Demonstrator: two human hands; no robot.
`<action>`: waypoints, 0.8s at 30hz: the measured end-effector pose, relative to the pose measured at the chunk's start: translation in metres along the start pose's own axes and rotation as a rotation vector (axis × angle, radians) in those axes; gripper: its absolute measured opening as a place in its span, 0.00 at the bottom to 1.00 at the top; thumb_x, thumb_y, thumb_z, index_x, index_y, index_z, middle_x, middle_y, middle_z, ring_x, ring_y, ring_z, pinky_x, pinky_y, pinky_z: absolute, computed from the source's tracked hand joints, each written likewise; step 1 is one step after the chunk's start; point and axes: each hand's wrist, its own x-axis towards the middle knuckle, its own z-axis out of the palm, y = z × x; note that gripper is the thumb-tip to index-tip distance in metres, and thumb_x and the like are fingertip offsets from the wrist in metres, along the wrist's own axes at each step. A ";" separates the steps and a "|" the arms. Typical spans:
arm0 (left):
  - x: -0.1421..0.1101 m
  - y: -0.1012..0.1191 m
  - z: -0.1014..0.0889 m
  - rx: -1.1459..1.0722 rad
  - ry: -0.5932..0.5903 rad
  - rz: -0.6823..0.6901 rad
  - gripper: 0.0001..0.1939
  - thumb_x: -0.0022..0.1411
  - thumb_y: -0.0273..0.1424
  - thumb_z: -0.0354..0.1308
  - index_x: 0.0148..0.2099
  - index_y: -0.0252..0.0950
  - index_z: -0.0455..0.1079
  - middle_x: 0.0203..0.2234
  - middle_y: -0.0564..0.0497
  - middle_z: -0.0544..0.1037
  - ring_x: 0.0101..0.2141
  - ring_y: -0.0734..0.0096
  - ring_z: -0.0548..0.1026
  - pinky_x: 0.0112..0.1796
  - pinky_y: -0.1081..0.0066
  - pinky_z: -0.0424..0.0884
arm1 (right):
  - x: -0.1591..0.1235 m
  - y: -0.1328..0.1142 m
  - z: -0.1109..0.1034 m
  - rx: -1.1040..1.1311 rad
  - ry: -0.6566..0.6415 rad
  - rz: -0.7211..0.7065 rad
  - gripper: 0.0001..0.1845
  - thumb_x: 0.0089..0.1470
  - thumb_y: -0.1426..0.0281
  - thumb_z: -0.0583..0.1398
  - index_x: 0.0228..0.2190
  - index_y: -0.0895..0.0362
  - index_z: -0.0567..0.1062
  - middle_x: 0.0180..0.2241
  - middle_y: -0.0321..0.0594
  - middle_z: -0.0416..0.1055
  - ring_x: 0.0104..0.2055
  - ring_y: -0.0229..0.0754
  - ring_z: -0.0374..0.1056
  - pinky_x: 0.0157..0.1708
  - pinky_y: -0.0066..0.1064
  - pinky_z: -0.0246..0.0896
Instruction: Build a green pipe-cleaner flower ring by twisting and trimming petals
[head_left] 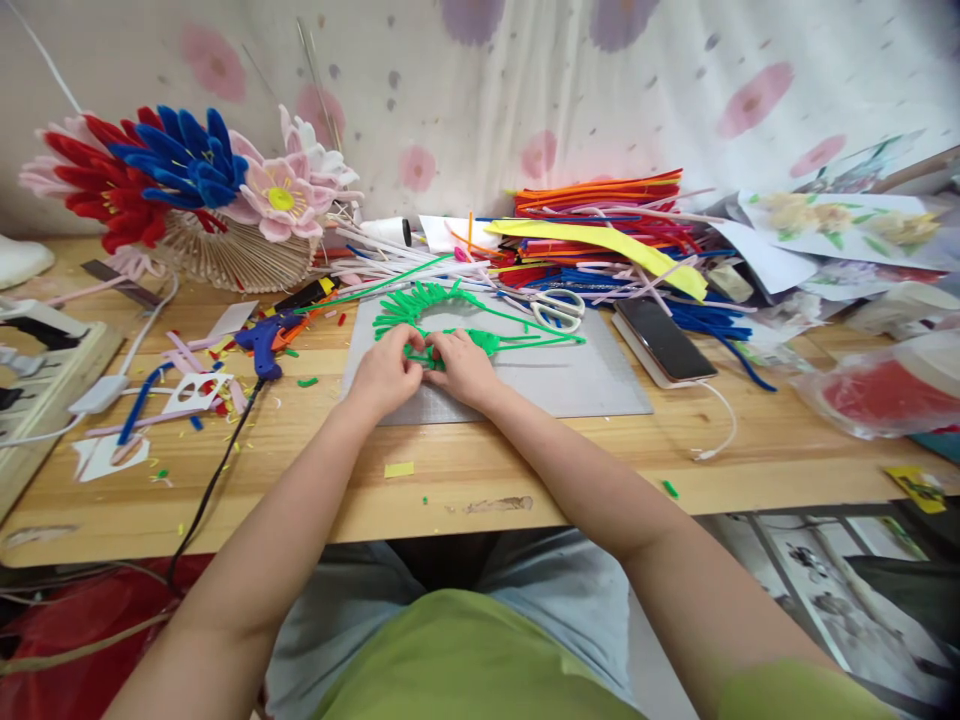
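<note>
My left hand (pixel 387 372) and my right hand (pixel 463 366) meet over the near left part of a grey mat (pixel 607 380). The fingers of both are pinched on a green pipe cleaner (pixel 415 354), whose ends are partly hidden by the fingertips. Just beyond them lies a fringed curve of green pipe cleaner loops (pixel 420 300). Long green stems (pixel 544 339) stretch to the right past my right hand. White-handled scissors (pixel 559 311) rest at the mat's back edge.
A blue glue gun (pixel 264 342) lies left of the mat, its black cord crossing the table edge. Pipe cleaner bundles (pixel 600 200) are heaped behind. Fuzzy flowers (pixel 187 165) stand back left. A phone (pixel 664 340) sits right, near a white cable (pixel 727 420). Scraps (pixel 199 392) litter the left.
</note>
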 end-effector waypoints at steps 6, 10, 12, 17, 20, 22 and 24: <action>0.004 -0.005 0.023 -0.045 -0.135 -0.089 0.19 0.50 0.31 0.59 0.46 0.33 0.65 0.40 0.46 0.74 0.31 0.69 0.72 0.34 0.69 0.66 | -0.003 0.004 -0.002 0.017 0.031 0.014 0.12 0.49 0.73 0.60 0.38 0.60 0.71 0.40 0.45 0.67 0.45 0.48 0.56 0.47 0.38 0.54; 0.008 -0.005 0.020 -0.022 -0.180 -0.149 0.15 0.50 0.35 0.61 0.40 0.34 0.70 0.32 0.48 0.76 0.30 0.69 0.72 0.32 0.70 0.65 | -0.001 0.008 -0.001 0.014 -0.036 0.069 0.07 0.50 0.73 0.60 0.34 0.59 0.73 0.40 0.46 0.66 0.46 0.47 0.56 0.48 0.38 0.53; 0.010 -0.004 0.019 -0.053 -0.195 -0.176 0.14 0.50 0.37 0.61 0.38 0.35 0.71 0.28 0.50 0.76 0.29 0.69 0.72 0.31 0.72 0.65 | 0.000 0.008 -0.002 0.034 -0.066 0.091 0.06 0.50 0.74 0.60 0.34 0.59 0.74 0.40 0.46 0.66 0.45 0.47 0.56 0.48 0.37 0.53; 0.010 -0.008 0.021 -0.121 -0.181 -0.175 0.13 0.49 0.38 0.62 0.35 0.35 0.71 0.25 0.52 0.76 0.27 0.72 0.71 0.28 0.73 0.63 | -0.001 0.008 -0.004 0.052 -0.081 0.104 0.06 0.50 0.74 0.59 0.33 0.59 0.73 0.39 0.45 0.66 0.45 0.46 0.56 0.46 0.37 0.54; 0.010 -0.012 0.023 -0.195 -0.173 -0.160 0.13 0.48 0.38 0.62 0.33 0.36 0.71 0.22 0.54 0.75 0.24 0.73 0.70 0.26 0.74 0.61 | -0.001 0.009 -0.002 0.062 -0.066 0.097 0.05 0.50 0.74 0.59 0.33 0.59 0.73 0.39 0.45 0.65 0.45 0.46 0.57 0.45 0.37 0.54; 0.010 -0.015 0.025 -0.253 -0.161 -0.158 0.13 0.47 0.39 0.63 0.32 0.36 0.71 0.19 0.55 0.73 0.21 0.75 0.68 0.24 0.75 0.60 | -0.002 0.010 -0.001 0.069 -0.062 0.093 0.06 0.50 0.74 0.59 0.33 0.59 0.73 0.40 0.45 0.65 0.45 0.45 0.57 0.45 0.37 0.55; 0.010 -0.018 0.027 -0.328 -0.148 -0.166 0.12 0.45 0.38 0.64 0.31 0.36 0.71 0.17 0.56 0.71 0.18 0.76 0.66 0.22 0.75 0.59 | -0.002 0.010 -0.001 0.076 -0.061 0.093 0.05 0.50 0.74 0.59 0.33 0.59 0.72 0.39 0.45 0.65 0.45 0.45 0.58 0.45 0.37 0.55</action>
